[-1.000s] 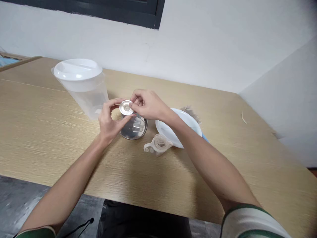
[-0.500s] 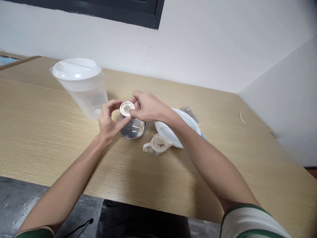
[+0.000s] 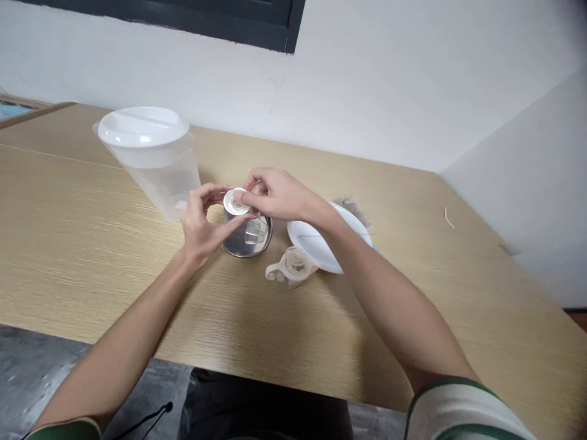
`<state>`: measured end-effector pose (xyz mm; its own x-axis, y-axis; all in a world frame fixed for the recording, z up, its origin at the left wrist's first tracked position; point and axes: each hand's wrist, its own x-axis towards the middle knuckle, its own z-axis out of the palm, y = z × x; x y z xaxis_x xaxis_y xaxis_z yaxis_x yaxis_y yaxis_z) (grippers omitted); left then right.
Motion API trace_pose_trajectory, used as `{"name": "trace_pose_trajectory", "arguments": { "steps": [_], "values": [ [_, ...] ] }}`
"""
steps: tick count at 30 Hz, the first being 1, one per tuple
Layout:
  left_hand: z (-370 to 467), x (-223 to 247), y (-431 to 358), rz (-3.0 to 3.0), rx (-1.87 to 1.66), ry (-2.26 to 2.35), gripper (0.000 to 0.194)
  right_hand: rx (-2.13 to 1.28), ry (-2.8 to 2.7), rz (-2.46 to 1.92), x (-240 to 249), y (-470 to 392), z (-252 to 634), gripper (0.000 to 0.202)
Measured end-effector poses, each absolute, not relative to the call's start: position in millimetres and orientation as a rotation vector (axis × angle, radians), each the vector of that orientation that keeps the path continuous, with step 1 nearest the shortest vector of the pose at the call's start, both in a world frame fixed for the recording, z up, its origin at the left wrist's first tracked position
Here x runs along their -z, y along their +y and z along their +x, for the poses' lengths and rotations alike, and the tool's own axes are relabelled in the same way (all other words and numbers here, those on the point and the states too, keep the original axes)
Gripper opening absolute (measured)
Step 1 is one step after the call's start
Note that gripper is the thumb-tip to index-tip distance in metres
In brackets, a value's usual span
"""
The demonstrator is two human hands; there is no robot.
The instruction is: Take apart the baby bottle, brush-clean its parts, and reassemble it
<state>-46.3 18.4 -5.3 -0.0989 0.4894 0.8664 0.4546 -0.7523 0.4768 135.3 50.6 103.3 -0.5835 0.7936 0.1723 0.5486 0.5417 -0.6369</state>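
My left hand (image 3: 202,223) is closed around a small round white cap (image 3: 236,202), its thumb along the lower side and its fingers at the upper edge. The cap's ringed face is turned up toward me. My right hand (image 3: 277,194) pinches the cap from the right, the thumb lying across its face and the other fingers curled. Under the hands sits a round shiny metal piece with a dark, reflective top (image 3: 238,243). A clear plastic part (image 3: 255,231) shows on it. Just to the right lies a translucent ring-shaped piece with a looped handle (image 3: 293,264).
A clear pitcher with a white lid (image 3: 144,127) stands at the back left. Behind my right forearm is a white plate (image 3: 314,244) with a thin rod across it. Grey bristles (image 3: 353,208) show past it. A short pale strip (image 3: 448,217) lies far right on the wooden table (image 3: 137,287).
My right thumb has moved from the cap's edge onto its face, and the right hand has shifted slightly right. The left hand keeps its hold. Other things stay put.
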Motion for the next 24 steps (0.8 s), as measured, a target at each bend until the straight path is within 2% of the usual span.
{"name": "trace_pose_trajectory", "arguments": {
  "steps": [4, 11, 15, 19, 22, 24],
  "values": [
    [-44.9, 4.2, 18.3, 2.101, -2.031, 1.055, 0.074, -0.86, -2.155, -1.084, -96.7, 57.3, 139.8, 0.029],
    [-28.9, -5.7, 9.5, 1.933, -2.086, 0.748, 0.067, -1.594, -1.902, -0.712, -84.2, 54.0, 147.8, 0.034],
    [-18.2, -9.6, 1.0, 1.925, -2.07, 0.71, 0.064, -1.791, -1.842, -0.589, -85.3, 43.6, 156.6, 0.033],
    [-16.2, -8.8, -5.2, 2.036, -1.953, 0.846, 0.072, -1.616, -1.878, -0.749, -97.8, 29.3, 177.4, 0.03],
    [-18.0, -7.7, -9.1, 2.081, -1.777, 0.887, 0.085, -1.271, -2.069, -0.936, -116.5, 13.8, 202.8, 0.033],
    [-17.2, -7.5, -12.9, 2.085, -1.61, 0.867, 0.086, -1.03, -2.214, -1.027, -128.5, 2.5, 220.1, 0.035]
  ]
}}
